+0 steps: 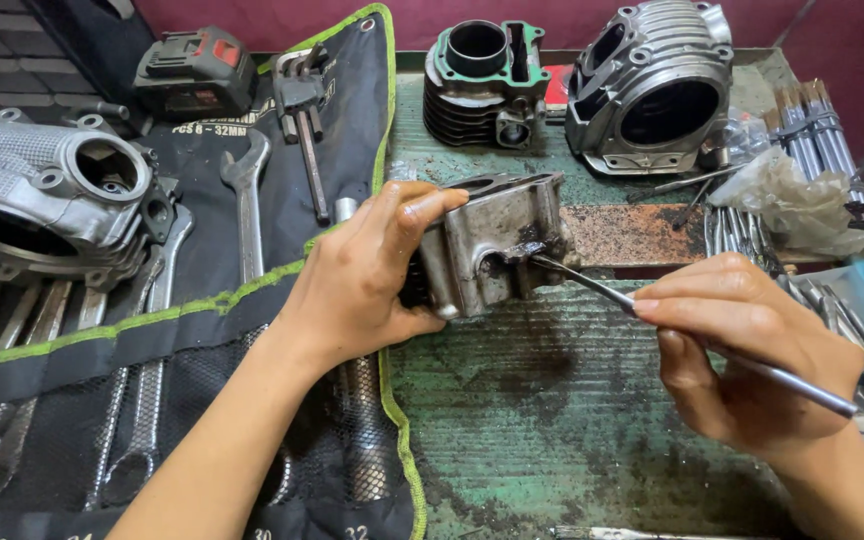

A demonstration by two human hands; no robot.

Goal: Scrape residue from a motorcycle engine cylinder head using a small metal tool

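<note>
A dirty engine cylinder block is steadied at the centre of the frame while a thin metal tool is worked at its side face.

The cylinder block (492, 250) is gripped by the left hand (362, 280), fingers curled closed over its top and thumb beneath, and is rested on the grimy green bench (552, 420). The slim metal rod (692, 335) is pinched in the closed fingers of the right hand (742, 360), its tip set at the block's grimy port. The block is best kept braced against the bench, and the tip held shallow so that the mating face is not gouged. A spanner roll (152, 330) lies at left; a second cylinder (482, 80) and a cylinder head (652, 90) stand at upper right.
</note>
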